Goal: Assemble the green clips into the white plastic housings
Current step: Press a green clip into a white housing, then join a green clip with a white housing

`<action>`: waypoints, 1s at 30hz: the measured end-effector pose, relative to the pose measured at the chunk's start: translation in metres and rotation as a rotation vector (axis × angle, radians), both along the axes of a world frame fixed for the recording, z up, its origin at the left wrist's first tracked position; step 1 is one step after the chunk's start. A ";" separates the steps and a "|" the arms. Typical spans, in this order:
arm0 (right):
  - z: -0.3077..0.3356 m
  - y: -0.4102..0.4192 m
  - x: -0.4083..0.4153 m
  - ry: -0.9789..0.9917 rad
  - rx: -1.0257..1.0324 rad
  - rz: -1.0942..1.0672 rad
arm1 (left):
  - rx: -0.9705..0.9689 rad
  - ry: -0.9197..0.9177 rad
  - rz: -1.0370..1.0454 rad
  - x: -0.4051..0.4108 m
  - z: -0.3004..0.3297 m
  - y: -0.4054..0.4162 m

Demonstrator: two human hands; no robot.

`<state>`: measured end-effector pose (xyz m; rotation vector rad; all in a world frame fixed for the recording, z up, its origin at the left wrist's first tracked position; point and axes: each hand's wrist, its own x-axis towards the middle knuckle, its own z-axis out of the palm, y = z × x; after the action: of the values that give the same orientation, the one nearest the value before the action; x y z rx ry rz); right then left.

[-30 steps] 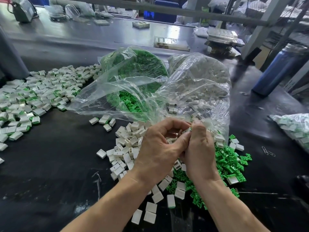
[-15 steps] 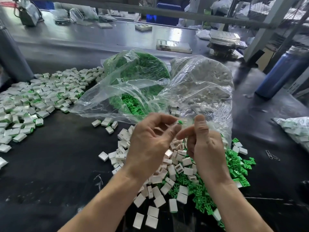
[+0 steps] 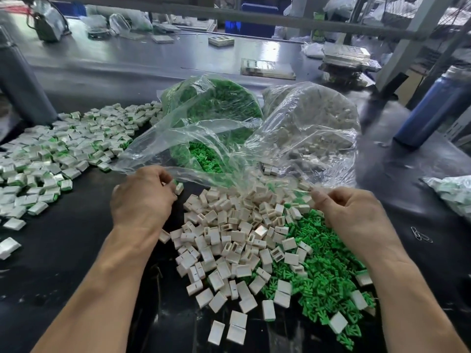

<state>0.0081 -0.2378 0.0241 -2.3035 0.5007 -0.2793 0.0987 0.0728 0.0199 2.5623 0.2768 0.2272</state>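
Your left hand (image 3: 142, 197) hangs over the dark table (image 3: 63, 271) with its fingers curled in; a white piece with a green edge (image 3: 179, 188) sits at its fingertips, though whether you grip it or it lies just beside them cannot be told. Your right hand (image 3: 356, 215) is also curled, with thumb and forefinger pinched together near the hem of the clear bag; what they pinch, if anything, is too small to make out.

Between your hands lies the loose heap of white plastic housings (image 3: 234, 240), and it runs into the spread of green clips (image 3: 323, 271) under and beside your right wrist. Several housings lie on top of the clips, so the two heaps overlap.

Just beyond your hands, the slack mouth of a clear bag of green clips (image 3: 214, 118) droops over the far edge of the housings, and a second clear bag of white housings (image 3: 311, 126) leans against it on the right. To your left, a wide scatter of finished pieces (image 3: 66, 149), white with green showing, covers the table. Two paper clips (image 3: 420, 235) lie near your right forearm, a blue bottle (image 3: 433, 108) stands far right, and another filled bag (image 3: 453, 192) rests at the right edge.
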 end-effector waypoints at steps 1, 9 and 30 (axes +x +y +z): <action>0.001 -0.002 -0.001 0.017 0.018 0.011 | 0.007 -0.006 0.008 0.001 -0.001 0.001; 0.005 -0.008 -0.004 0.126 0.081 0.082 | 0.138 -0.015 0.000 -0.003 -0.002 -0.006; 0.002 0.004 -0.006 0.197 -0.086 0.199 | 0.011 -0.141 -0.507 -0.044 -0.010 -0.082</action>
<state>0.0017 -0.2337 0.0262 -2.4567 0.3575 0.0238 0.0543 -0.0087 0.0103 2.5146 -0.4248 0.2130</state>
